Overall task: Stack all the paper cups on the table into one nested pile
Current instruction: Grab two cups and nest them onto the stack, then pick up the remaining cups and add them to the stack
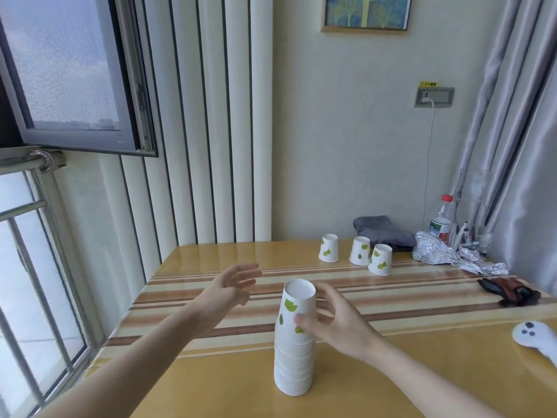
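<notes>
A tall nested pile of upside-down white paper cups with green leaf prints stands on the near middle of the table. My right hand wraps around the top cup of the pile, thumb on its front. My left hand hovers to the left of the pile, fingers spread, holding nothing. Three single cups stand upside down at the far side: one on the left, one in the middle and one on the right.
Behind the three cups lie a grey cloth, crumpled foil and a plastic bottle. A dark reddish object and a white controller rest at the right. A window and railing run along the left edge.
</notes>
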A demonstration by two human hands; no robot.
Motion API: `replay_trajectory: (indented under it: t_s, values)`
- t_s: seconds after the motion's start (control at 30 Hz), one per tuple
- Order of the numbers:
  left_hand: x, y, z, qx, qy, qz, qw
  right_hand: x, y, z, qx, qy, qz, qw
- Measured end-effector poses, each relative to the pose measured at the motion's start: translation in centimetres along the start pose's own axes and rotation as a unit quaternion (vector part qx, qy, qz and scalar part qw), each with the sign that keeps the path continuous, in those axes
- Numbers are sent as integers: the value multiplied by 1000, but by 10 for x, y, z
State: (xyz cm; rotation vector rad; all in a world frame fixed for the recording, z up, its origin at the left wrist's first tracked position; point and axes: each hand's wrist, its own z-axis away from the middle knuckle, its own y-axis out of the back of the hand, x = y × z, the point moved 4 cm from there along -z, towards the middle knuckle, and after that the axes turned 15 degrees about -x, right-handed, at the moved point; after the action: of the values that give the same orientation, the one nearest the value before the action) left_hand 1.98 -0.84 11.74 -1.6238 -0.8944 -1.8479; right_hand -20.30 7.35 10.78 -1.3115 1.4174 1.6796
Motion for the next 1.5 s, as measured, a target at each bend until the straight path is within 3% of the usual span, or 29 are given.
replay_trajectory:
  t_s: [0.1,0.27,0.53,0.87,1.1,1.3,1.5]
  values:
    - [8,2,-36,11,-9,15,1000,4,37,-13,69,-20,-60,996]
    - [17,7,-117,61,-18,53,997,39,115,-42,218,-73,-6,973]
    - [-22,-2,-265,48,71,-12,996,129,222,-81,359,-175,18,917]
    - [-71,-19,-409,68,67,-102,990,232,262,-134,358,-203,19,911]
    - [-75,-31,-444,68,44,-86,993,246,272,-153,397,-194,18,897]
    - [-48,-26,-418,64,35,-85,994,222,267,-141,421,-185,34,887]
    - [44,0,-317,53,-7,-80,995,149,233,-118,392,-152,19,907]
